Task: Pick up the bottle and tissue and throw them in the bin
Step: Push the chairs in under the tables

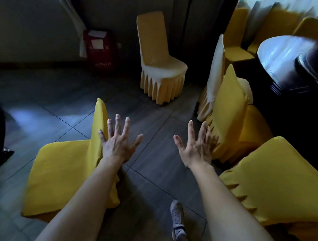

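Both your hands are out in front of you over the tiled floor, fingers spread wide and holding nothing: the left hand hangs in front of the back of a yellow chair, the right hand just beside another chair.

No bottle and no tissue show anywhere in view, so you cannot say where they lie; the dark round table at upper right is the likeliest spot, but its top is blurred and too glossy to read. A red box stands against the far wall beside the curtain, with pale sheets on top; whether it is the bin cannot be told.

With empty hands and nothing yet picked up, the task looks to be either at its very start or already over; the view does not settle which.

Count: two hands, one shoe on the floor below them, one table, one red box, and at least seven yellow-covered chairs, the farthest of them blurred by the window.
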A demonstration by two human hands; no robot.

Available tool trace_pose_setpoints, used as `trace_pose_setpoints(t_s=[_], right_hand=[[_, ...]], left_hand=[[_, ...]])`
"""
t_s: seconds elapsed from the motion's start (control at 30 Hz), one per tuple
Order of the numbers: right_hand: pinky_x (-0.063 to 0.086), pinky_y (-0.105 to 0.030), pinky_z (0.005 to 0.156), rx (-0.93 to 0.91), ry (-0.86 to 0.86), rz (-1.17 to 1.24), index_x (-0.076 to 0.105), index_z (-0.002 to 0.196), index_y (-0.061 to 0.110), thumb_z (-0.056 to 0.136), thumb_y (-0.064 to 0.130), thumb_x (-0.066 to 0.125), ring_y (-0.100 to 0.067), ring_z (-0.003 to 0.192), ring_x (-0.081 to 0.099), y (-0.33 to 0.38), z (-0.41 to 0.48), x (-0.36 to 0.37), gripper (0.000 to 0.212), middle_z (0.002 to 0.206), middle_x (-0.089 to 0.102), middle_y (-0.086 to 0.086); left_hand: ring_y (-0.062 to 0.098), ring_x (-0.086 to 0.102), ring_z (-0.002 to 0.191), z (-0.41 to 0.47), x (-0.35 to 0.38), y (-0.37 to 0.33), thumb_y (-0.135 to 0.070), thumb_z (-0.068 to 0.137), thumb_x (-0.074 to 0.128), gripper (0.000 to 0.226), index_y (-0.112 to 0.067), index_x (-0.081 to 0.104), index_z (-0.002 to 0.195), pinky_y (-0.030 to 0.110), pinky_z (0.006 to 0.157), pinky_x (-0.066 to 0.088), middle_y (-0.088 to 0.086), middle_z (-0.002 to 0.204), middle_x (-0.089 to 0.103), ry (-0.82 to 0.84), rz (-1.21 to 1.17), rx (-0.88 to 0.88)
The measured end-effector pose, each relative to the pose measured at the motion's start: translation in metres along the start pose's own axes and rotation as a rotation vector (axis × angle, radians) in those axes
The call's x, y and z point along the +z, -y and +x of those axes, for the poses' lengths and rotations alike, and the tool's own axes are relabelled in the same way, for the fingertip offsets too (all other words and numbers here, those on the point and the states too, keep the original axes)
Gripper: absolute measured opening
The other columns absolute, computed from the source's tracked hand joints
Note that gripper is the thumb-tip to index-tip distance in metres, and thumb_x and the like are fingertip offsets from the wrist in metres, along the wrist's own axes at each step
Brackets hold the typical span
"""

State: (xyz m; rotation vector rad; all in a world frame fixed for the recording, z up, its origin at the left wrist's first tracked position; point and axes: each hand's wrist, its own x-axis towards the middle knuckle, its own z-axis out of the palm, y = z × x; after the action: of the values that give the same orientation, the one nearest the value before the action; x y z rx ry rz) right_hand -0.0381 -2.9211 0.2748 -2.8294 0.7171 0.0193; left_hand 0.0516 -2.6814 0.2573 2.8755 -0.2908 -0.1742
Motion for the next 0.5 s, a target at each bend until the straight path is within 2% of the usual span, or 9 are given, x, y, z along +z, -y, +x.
trace_pose_setpoints(t_s=[0.17,0.4,0.5], right_hand=[[-0.006,-0.061,0.123,-0.102,0.046,0.013,-0.010,0.160,0.036,0.093,0.081,0.008,-0.034,0.156,-0.010,-0.006,0.095,0.005,0.083,0.169,-0.015,-0.015],[-0.013,-0.058,0.122,-0.288,0.092,0.018,-0.009,0.161,0.036,0.092,0.081,0.006,-0.033,0.157,-0.009,0.007,0.208,-0.010,0.084,0.169,-0.013,-0.016],[-0.016,-0.056,0.121,-0.388,0.124,0.030,-0.011,0.160,0.037,0.092,0.081,0.007,-0.032,0.157,-0.010,0.026,0.242,-0.007,0.083,0.169,-0.015,-0.015]], left_hand=[[0.030,-0.022,0.153,0.063,0.017,-0.038,-0.080,0.091,0.019,0.087,-0.035,-0.008,0.160,0.064,0.121,-0.007,0.001,0.167,-0.024,-0.020,-0.028,-0.093],[0.031,-0.021,0.154,0.119,0.032,-0.071,-0.077,0.093,0.023,0.085,-0.036,-0.009,0.160,0.063,0.119,-0.009,0.001,0.167,-0.026,-0.016,-0.074,-0.319],[0.031,-0.014,0.155,0.131,0.032,-0.067,-0.071,0.096,0.027,0.081,-0.036,-0.007,0.160,0.064,0.120,-0.007,0.001,0.169,-0.020,-0.079,-0.091,-0.432]])
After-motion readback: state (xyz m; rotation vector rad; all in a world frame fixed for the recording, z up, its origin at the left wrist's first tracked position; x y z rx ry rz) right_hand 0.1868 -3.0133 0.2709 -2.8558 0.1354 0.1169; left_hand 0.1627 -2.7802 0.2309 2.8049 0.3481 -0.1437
